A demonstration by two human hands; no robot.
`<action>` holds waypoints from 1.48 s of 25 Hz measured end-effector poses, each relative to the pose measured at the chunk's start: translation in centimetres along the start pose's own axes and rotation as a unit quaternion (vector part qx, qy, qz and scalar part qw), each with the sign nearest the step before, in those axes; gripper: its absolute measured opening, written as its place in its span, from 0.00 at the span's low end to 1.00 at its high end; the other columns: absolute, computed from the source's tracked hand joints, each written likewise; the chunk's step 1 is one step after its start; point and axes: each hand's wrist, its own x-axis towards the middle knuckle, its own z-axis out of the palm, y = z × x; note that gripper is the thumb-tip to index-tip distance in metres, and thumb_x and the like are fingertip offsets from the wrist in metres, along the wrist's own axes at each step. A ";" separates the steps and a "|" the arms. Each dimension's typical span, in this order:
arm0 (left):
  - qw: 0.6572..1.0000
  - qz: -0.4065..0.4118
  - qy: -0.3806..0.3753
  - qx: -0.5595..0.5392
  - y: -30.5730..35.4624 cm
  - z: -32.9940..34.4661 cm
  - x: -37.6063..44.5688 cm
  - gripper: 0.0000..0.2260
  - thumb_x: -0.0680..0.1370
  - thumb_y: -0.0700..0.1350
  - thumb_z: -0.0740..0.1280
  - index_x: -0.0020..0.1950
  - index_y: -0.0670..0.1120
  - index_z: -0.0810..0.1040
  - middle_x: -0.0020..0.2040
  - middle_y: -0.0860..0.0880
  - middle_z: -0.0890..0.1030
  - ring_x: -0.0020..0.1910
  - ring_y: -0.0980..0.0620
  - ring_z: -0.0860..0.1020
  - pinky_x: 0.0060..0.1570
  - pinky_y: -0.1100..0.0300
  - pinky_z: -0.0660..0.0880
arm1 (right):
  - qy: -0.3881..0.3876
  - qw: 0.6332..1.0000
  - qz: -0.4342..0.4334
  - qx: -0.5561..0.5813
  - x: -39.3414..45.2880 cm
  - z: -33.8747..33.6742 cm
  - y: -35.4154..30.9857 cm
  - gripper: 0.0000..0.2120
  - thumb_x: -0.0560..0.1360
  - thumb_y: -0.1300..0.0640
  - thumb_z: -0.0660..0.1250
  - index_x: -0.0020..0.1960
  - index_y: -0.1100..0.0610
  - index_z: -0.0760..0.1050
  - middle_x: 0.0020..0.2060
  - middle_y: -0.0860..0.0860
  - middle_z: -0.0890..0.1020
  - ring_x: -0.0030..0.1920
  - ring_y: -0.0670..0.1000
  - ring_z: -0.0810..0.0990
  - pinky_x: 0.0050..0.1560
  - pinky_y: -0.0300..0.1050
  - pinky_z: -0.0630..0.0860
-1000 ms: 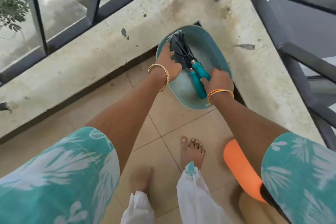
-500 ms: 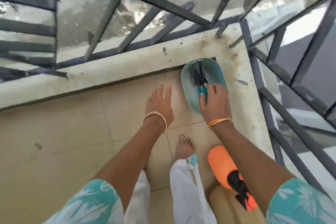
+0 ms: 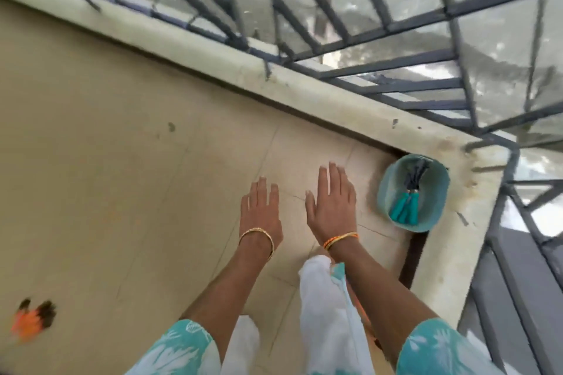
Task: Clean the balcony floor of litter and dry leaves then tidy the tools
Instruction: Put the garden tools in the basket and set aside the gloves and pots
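Note:
A teal tub [image 3: 432, 219] stands in the balcony's right corner against the low concrete ledge. Inside it lie the small garden tools [image 3: 405, 210], teal handles toward me and dark metal heads toward the corner. My left hand [image 3: 260, 213] and my right hand [image 3: 332, 204] hover side by side over the tiled floor, left of the tub, fingers straight and holding nothing. The right hand is a short gap from the tub's rim.
A blurred orange and black object [image 3: 32, 318] lies on the floor at the lower left. A dark metal railing [image 3: 393, 82] runs above the concrete ledge [image 3: 323, 100] along the back and right. My white trouser leg [image 3: 329, 307] hangs below my hands.
Both hands have let go of the tools and drawn back left, away from the tub. The view has pulled up and swung, so the tub now looks small at the right.

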 end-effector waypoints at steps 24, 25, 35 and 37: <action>0.847 -0.409 0.053 -0.335 -43.6 17.7 -34.5 0.27 0.79 0.44 0.59 0.77 0.45 0.53 0.78 0.42 0.47 0.77 0.44 0.48 0.74 0.49 0.50 | -0.158 0.880 -0.447 -0.039 -24.8 13.8 -51.4 0.09 0.69 0.65 0.67 0.48 0.65 0.76 0.54 0.63 0.77 0.50 0.66 0.77 0.44 0.54 0.76; 0.838 -0.413 0.042 -0.353 -44.3 18.8 -34.7 0.26 0.79 0.44 0.59 0.76 0.45 0.55 0.78 0.42 0.48 0.77 0.44 0.49 0.74 0.49 0.52 | -0.182 0.873 -0.450 -0.049 -24.9 14.6 -52.4 0.07 0.68 0.66 0.67 0.46 0.65 0.76 0.52 0.63 0.77 0.48 0.65 0.77 0.41 0.53 0.76; 0.759 -0.461 -0.019 -0.459 -59.3 28.3 -35.0 0.25 0.79 0.45 0.59 0.75 0.46 0.57 0.77 0.43 0.51 0.75 0.45 0.55 0.68 0.51 0.63 | -0.295 0.831 -0.452 -0.132 -24.3 26.2 -66.5 0.13 0.75 0.61 0.60 0.59 0.60 0.73 0.54 0.57 0.77 0.53 0.58 0.76 0.47 0.50 0.77; 0.747 -0.472 -0.019 -0.468 -63.0 30.4 -35.0 0.25 0.79 0.45 0.60 0.75 0.46 0.58 0.77 0.43 0.52 0.75 0.45 0.56 0.68 0.51 0.64 | -0.322 0.812 -0.461 -0.156 -24.9 28.7 -69.6 0.15 0.76 0.60 0.59 0.62 0.59 0.71 0.55 0.57 0.77 0.54 0.59 0.76 0.49 0.49 0.76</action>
